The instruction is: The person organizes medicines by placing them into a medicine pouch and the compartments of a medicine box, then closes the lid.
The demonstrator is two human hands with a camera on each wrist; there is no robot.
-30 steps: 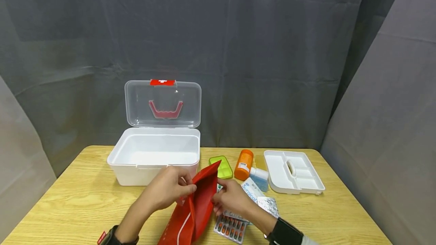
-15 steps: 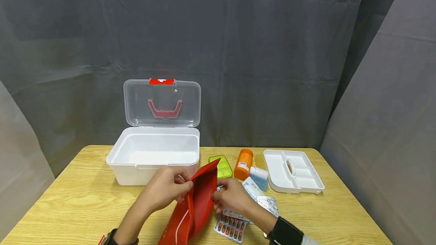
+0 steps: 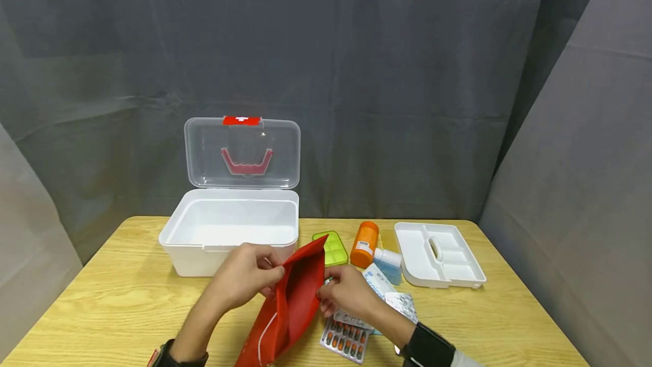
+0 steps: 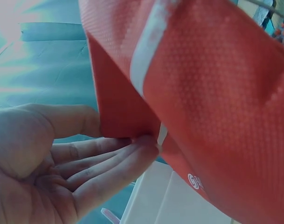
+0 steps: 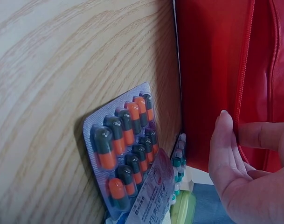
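Note:
A red zip pouch [image 3: 292, 304] is held tilted above the table's front middle, its mouth facing up and away. My left hand [image 3: 254, 276] pinches the pouch's left edge between thumb and fingers; in the left wrist view the left hand [image 4: 125, 137] grips a fold of the red pouch [image 4: 216, 93]. My right hand [image 3: 338, 293] holds the right edge. In the right wrist view the right hand's [image 5: 237, 137] thumb and forefinger lie at the zip of the pouch [image 5: 211, 70].
An open white first-aid box [image 3: 204, 256] with a clear lid stands behind the hands. To the right lie a green pill case [image 3: 335, 247], an orange bottle [image 3: 364, 244], a small blue-and-white bottle [image 3: 388, 262], a white divided tray [image 3: 471, 276] and blister packs [image 3: 346, 343] [image 5: 125, 154].
The pouch's mouth has been pulled a little wider, and its lower end has swung slightly left. Both hands keep their hold and have barely shifted.

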